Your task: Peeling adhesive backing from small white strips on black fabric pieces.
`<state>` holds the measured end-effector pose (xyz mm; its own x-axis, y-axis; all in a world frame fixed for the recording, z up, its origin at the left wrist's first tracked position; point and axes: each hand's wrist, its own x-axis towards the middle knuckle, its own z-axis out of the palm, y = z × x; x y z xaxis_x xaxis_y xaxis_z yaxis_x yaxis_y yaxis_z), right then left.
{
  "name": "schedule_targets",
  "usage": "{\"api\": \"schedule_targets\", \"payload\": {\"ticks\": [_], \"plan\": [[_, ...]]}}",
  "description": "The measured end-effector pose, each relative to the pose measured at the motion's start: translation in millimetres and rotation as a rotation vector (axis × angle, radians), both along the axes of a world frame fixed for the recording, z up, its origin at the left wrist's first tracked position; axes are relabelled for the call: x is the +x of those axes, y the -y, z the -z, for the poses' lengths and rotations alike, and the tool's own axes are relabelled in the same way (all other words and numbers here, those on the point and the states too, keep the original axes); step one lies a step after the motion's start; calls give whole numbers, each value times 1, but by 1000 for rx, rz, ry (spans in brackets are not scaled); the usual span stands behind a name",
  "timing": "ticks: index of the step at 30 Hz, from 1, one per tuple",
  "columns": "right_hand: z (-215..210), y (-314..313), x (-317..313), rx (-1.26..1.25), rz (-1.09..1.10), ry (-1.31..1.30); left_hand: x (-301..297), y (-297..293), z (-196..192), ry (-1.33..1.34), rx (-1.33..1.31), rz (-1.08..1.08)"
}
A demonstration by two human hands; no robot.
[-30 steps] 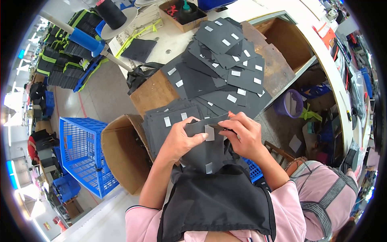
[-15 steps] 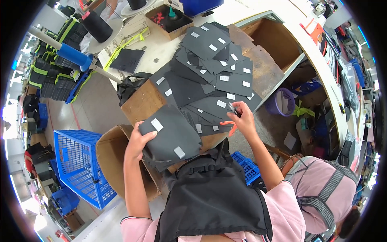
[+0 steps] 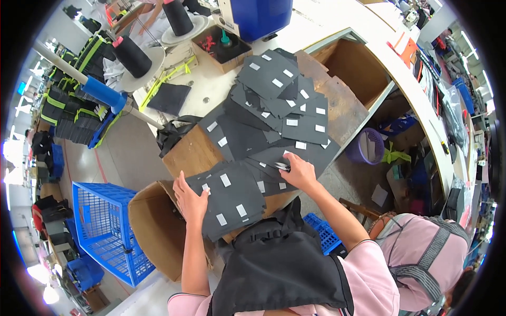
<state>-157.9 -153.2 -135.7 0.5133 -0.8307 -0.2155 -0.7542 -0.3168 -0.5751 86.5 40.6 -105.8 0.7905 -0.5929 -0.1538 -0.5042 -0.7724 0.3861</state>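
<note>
Lowered black, squarish, white-tagged sheet [image 3: 236, 196] flat beside spread, unclenched left hand [image 3: 190, 200]; gripping silver metal snips [image 3: 282, 166] in right hand [image 3: 302, 174]. Apparently stacking; next, likely calls for fetching another.

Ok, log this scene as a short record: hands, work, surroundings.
Left hand: fingers spread, at the left edge of the near stack
Right hand: holding snips
Near stack: dark panels, white patches on top
Beyond: larger pile of similar panels
Left side: cardboard box, then blue crate
Right side: purple basket
</note>
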Motion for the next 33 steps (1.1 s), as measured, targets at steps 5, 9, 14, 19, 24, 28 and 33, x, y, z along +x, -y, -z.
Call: {"api": "schedule_targets", "payload": {"ticks": [5,9,14,19,24,28,33], "plan": [[-5,83,40,-245,180,236,-25,31,-19,248,-256,218],[19,165,80,376,613,504,-63,45,-6,143,-294,433],[47,189,131,246,872,452,-74,30,27,130,-161,545],[34,193,147,380,870,264,-64,15,42,154,-91,589],[21,200,148,16,803,168,-65,24,44,169,-99,617],[-2,196,156,-279,92,31,-61,23,44,173,-113,629],[21,183,146,-497,-292,-155,-66,16,45,174,-124,614]]}}
